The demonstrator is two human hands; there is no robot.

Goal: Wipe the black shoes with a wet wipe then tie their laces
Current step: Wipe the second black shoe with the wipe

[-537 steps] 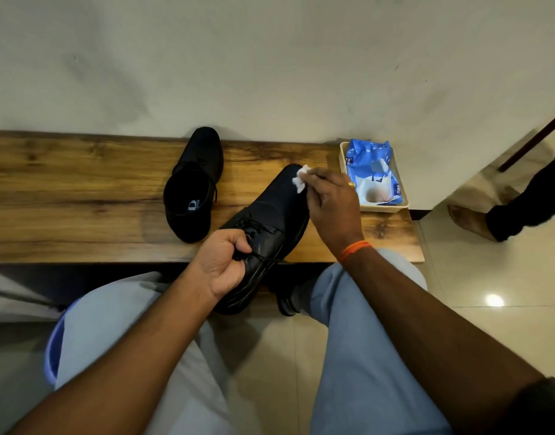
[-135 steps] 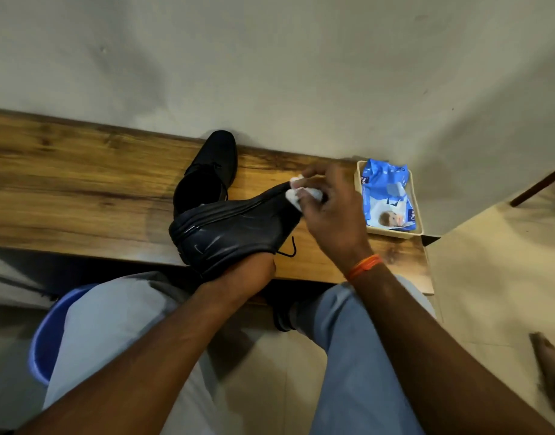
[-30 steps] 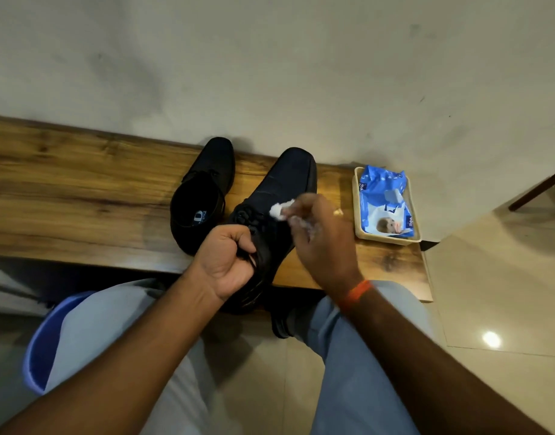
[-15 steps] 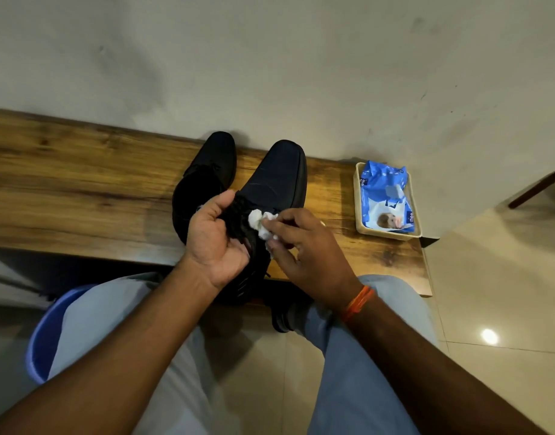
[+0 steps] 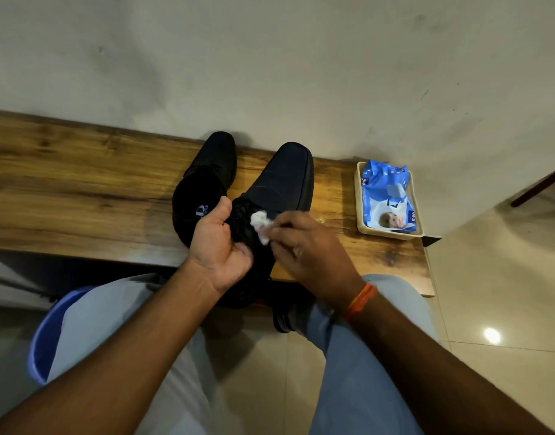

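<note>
- Long brown wooden bench (image 5: 81,196) across the middle of the frame, against a pale scuffed wall (image 5: 270,58); left end cut off by the frame edge
- Two black leather lace-up shoes on the bench at centre, toes toward the wall: nearer right-hand shoe (image 5: 282,183) with heel overhanging the front edge, second shoe (image 5: 207,177) just beside it on the left, opening facing up with a small white logo inside
- Left hand (image 5: 219,246) wrapped round the lace area of the right-hand shoe, palm up, fingers curled out of sight behind the upper; laces mostly hidden, tied or loose impossible to tell
- Right hand (image 5: 307,246) pinching a crumpled white wet wipe (image 5: 260,224) at the fingertips, pressed on the tongue area of the same shoe; orange thread band (image 5: 361,301) on the wrist
- Blue wet-wipe packet (image 5: 387,196) lying in a shallow beige tray (image 5: 392,235) at the right end of the bench, well apart from the shoes; print partly unreadable
- Light grey trousers (image 5: 357,372) in the lower frame; blue rounded object (image 5: 45,343) at lower left, mostly hidden by the leg
- Dark shape below the bench edge, near the right knee, too dim to identify
</note>
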